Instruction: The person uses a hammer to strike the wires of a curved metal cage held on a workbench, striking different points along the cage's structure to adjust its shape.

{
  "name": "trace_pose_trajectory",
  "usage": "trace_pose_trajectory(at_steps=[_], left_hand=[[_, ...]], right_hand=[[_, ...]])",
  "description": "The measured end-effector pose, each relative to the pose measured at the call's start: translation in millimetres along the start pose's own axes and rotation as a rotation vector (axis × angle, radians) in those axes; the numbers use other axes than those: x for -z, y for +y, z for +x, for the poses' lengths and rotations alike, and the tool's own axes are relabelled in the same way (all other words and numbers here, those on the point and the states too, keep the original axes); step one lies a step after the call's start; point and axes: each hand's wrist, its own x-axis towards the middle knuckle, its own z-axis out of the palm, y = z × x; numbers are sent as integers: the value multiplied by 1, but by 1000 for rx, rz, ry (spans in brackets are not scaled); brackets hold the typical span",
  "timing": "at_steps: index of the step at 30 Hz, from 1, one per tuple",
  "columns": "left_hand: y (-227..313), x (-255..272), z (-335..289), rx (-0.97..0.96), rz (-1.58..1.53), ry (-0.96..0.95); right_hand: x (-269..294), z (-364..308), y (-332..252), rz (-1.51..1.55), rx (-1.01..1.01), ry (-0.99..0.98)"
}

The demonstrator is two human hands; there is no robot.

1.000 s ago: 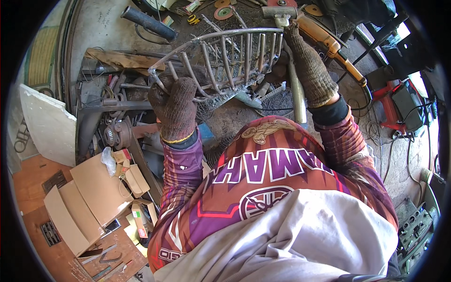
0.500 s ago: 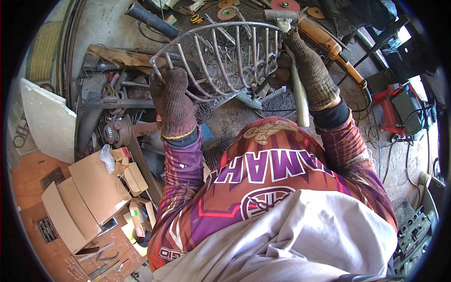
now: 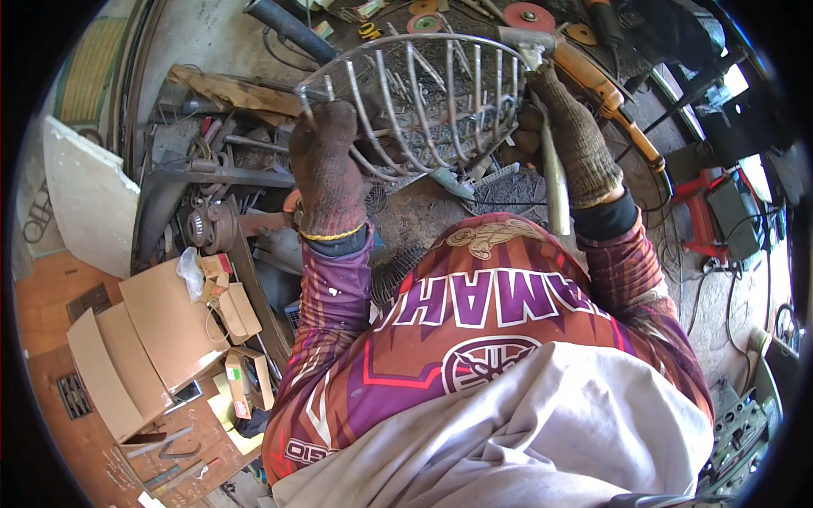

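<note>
My left hand (image 3: 329, 165), in a dark brown knitted glove, is closed round the left end of a curved metal rack (image 3: 412, 102) of welded round bars. The rack is held up and tilted, its long rim away from me. At the rack's right end, my right hand (image 3: 576, 140), in a similar glove, is closed on a metal-handled hammer (image 3: 555, 186). The hammer's handle hangs down past the palm, and its cylindrical head (image 3: 525, 39) lies above the fingers. Whether the right fingers also touch the rack is hidden.
An orange power tool (image 3: 593, 80) with a cord lies beyond my right hand. Grinding discs (image 3: 529, 15) and a dark pipe (image 3: 290, 30) are on the floor ahead. Scrap metal (image 3: 229, 178) and flattened cardboard (image 3: 174, 317) lie left; a red-and-grey machine (image 3: 720, 216) stands right.
The whole view has turned slightly. The rack and both hands have shifted a little to the right, and the rack's left end has risen somewhat. Both grips stay the same.
</note>
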Motion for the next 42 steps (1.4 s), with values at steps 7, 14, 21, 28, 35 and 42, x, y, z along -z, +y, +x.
trace_pose_trajectory(at_steps=[7, 14, 21, 28, 35, 42], left_hand=[[-15, 10, 7, 42, -88, -37], [-14, 9, 8, -4, -95, -35], [-13, 14, 6, -24, -54, -37], [-19, 24, 4, -168, -59, -229], [-35, 49, 7, -310, 406, -214], [-67, 42, 20, -279, 374, 55]], right_hand=[[0, 5, 5, 91, -62, 53], [-4, 7, 6, 96, -88, 72], [11, 17, 9, 206, -119, -65], [4, 18, 8, 61, -80, 79], [-3, 17, 8, 197, -50, 103], [8, 28, 10, 128, 62, 71]])
